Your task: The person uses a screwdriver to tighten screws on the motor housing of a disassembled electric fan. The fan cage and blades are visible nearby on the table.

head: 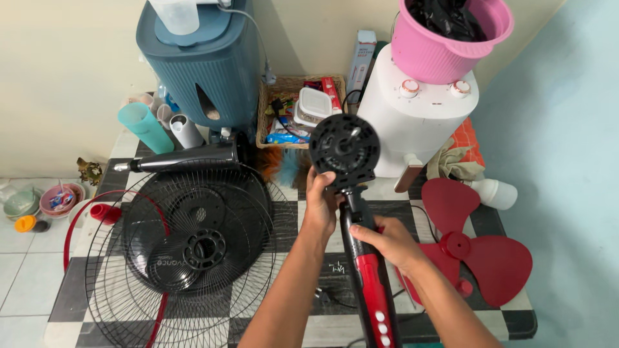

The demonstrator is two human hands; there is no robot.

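On a black-and-white checked table (303, 325), a person grips a dismantled fan motor unit (344, 149) at the centre of the view, its round black face turned toward the camera and its bare shaft pointing up. The left hand (321, 205) is clenched around the neck just under the motor housing, while the right hand (392, 243) is wrapped around the black-and-red stem (369, 283) lower down, toward five o'clock. The red three-blade fan blade (480, 248) lies flat at three o'clock, well apart from the motor, and the black wire grilles (187, 245) are stacked at nine o'clock, one edged by a red rim ring (74, 232). A black stand tube (184, 158) lies at ten o'clock; a blue dispenser (206, 61) stands at eleven, a white appliance (419, 113) topped by a pink basket (445, 38) at one, and a wicker tray (290, 87) of odds and ends at twelve. Handling the motor well appears to call for keeping both grips firm and close to the housing, so the heavy head does not swing, holding the shaft clear of the grilles and blade, and keeping fingers off the vent slots on the face. The cord (335, 298) trailing beneath the arms could snag if the unit is turned sharply.
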